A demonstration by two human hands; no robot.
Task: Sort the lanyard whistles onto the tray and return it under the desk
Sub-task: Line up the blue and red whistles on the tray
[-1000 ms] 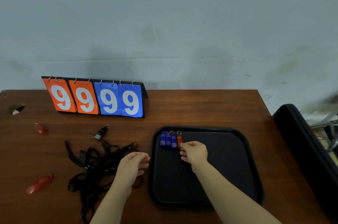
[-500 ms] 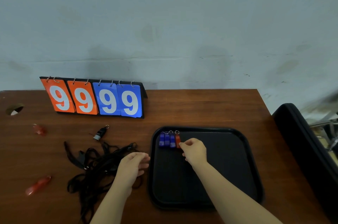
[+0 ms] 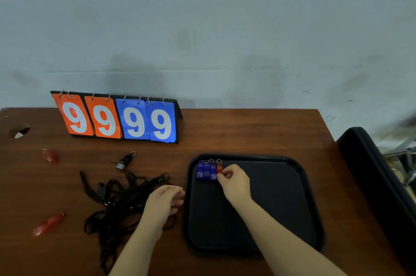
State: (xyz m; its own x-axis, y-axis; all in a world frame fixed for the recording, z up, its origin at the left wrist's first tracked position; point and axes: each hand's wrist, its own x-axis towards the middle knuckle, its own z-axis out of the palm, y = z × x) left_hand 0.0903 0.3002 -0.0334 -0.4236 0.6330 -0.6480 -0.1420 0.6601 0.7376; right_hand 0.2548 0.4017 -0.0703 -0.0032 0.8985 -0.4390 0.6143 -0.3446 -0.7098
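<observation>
Sorting whistles (image 3: 206, 169) onto the tray (image 3: 247, 157).
Right hand (image 3: 234, 182) seemingly pinches the red whistle (image 3: 219, 168); left hand (image 3: 164, 201) hangs slack; next, fetch the black whistle (image 3: 124, 161).

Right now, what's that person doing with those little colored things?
A person is sorting whistles. Their right hand pinches a red whistle beside three blue whistles in the far-left corner of the tray. The left hand hovers over tangled lanyards, holding nothing. Two loose red whistles and a black whistle lie on the desk.
</observation>
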